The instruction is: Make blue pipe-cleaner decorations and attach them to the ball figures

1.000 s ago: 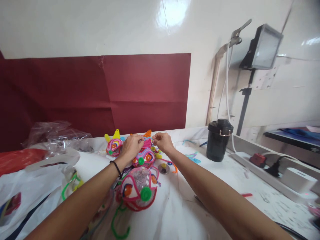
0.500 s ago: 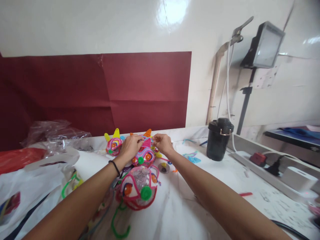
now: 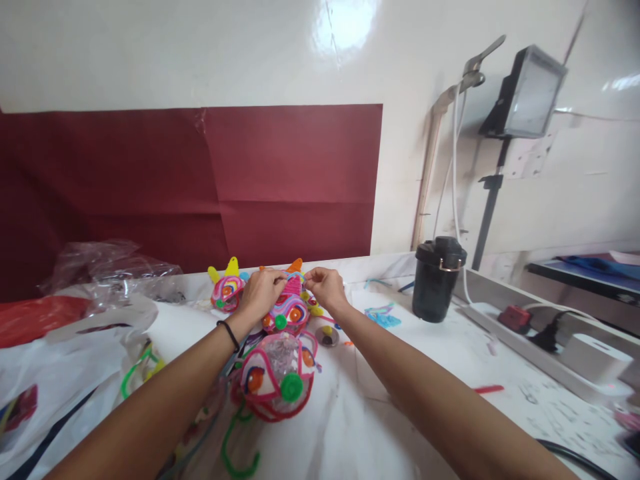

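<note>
Between my hands stands a colourful craft figure [image 3: 284, 310] with orange eyes, a green nose, pink and purple stripes and orange pointed ears. My left hand [image 3: 263, 292], wearing a black band at the wrist, has its fingers closed at the figure's upper left. My right hand [image 3: 324, 287] pinches at its upper right; what lies between those fingertips is too small to make out. In front sits a clear-bodied craft figure [image 3: 280, 373] trimmed with pink and red pipe cleaners. Another striped craft figure [image 3: 227, 292] with yellow ears stands behind my left hand.
Right of my arms are a black lidded cup [image 3: 437, 280], a power strip [image 3: 540, 353] and a red stick [image 3: 489, 389]. Clear plastic wrap [image 3: 120, 270] and white bags [image 3: 60, 393] lie left. A green pipe cleaner [image 3: 230, 443] curls at the front. A lamp [image 3: 533, 93] stands back right.
Both hands stay at the striped figure with only slight finger movement. The view has shifted very slightly; the other things have not moved.
</note>
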Tool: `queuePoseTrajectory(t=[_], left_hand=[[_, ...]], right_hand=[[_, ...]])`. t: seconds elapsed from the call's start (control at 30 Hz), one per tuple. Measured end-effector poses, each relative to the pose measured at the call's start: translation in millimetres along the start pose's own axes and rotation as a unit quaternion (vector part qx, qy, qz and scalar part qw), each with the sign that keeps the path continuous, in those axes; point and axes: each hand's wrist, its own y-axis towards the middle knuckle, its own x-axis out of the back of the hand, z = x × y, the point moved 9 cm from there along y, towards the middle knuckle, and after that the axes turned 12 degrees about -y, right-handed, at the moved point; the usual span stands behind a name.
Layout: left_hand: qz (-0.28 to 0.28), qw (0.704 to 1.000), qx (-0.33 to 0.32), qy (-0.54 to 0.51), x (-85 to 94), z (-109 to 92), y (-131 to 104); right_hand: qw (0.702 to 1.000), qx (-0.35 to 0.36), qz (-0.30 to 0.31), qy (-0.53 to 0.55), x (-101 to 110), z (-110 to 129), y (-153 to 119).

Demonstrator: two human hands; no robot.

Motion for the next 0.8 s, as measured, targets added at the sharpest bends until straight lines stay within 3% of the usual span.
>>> queuePoseTrajectory(t=[0.4,0.8], left_hand=[[-0.021,1.0,-0.004,-0.012,5.0,-3,6],[-0.001,1.0,0.007,-0.018,-2.5,5,1]], right_hand=[[0.998,0.063,-0.003,-0.019,6,11,0],[0.999,0.006,0.028,0.024,-4,1,-1]])
